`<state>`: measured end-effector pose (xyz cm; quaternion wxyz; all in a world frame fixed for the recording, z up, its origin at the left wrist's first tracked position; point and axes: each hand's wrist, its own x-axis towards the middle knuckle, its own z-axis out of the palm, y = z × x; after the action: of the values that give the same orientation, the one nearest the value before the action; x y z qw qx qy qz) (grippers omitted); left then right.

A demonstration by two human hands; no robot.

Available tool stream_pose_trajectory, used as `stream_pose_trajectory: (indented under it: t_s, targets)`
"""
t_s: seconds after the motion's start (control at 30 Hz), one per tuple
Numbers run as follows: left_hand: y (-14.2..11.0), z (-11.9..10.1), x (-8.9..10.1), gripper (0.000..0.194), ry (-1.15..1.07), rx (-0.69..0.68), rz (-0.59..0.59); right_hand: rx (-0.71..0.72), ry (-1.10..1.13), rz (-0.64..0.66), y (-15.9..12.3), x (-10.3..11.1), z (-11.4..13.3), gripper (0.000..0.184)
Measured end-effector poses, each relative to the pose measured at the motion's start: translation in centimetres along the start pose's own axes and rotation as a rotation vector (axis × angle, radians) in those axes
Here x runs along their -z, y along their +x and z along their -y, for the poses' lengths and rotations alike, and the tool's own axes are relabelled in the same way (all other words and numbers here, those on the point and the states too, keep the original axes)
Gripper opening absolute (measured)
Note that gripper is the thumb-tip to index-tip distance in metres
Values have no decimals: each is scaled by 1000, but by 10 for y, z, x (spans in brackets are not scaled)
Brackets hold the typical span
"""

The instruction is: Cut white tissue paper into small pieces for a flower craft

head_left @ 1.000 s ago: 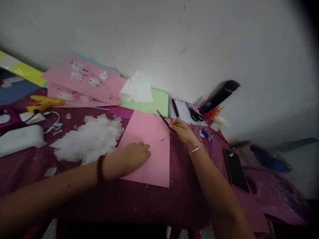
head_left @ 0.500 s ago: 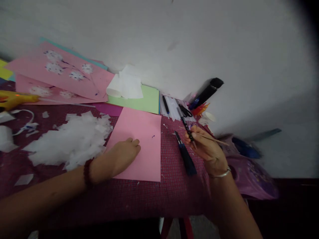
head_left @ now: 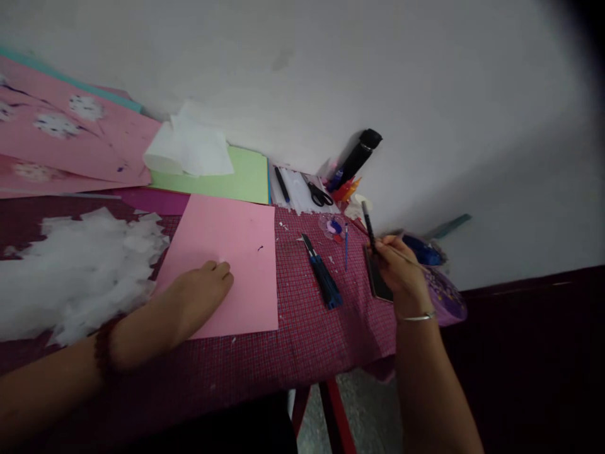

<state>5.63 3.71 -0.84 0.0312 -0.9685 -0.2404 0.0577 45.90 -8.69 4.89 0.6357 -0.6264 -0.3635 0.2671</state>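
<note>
My left hand (head_left: 203,293) lies on a sheet of pink paper (head_left: 250,284), its fingers slightly bent against the surface. A small dark mark (head_left: 259,248) shows on that sheet. My right hand (head_left: 401,265), off to the right, is closed around a slim black pen (head_left: 367,221) held upright and a thin pale stick (head_left: 404,256) lying across the palm; the stick's tip is hidden. Below that hand is a dark, phone-like slab (head_left: 378,277), partly covered. A blue utility knife (head_left: 324,277) with its blade out rests between the paper and my right hand.
White torn tissue (head_left: 85,271) is heaped at left. Behind are decorated pink sheets (head_left: 108,126), a white roll (head_left: 189,148), green paper (head_left: 250,173) and black scissors (head_left: 319,194). A small paint dish (head_left: 333,226) and blue brush (head_left: 346,246) lie right. A black bottle (head_left: 362,154) leans against the wall.
The view has swung right, so the table's things sit further left. My right hand has moved rightward from beside the knife to over the dark slab. My left hand stays on the paper.
</note>
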Motion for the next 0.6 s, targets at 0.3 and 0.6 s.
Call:
stream_pose_trajectory:
  t_s: [0.3, 0.6]
  targets:
    - [7, -2, 24, 32, -34, 10, 60, -86, -75, 31, 9, -65, -27, 24]
    - [-31, 16, 47, 15, -211, 3, -118, -151, -42, 135, -3, -80, -17, 16]
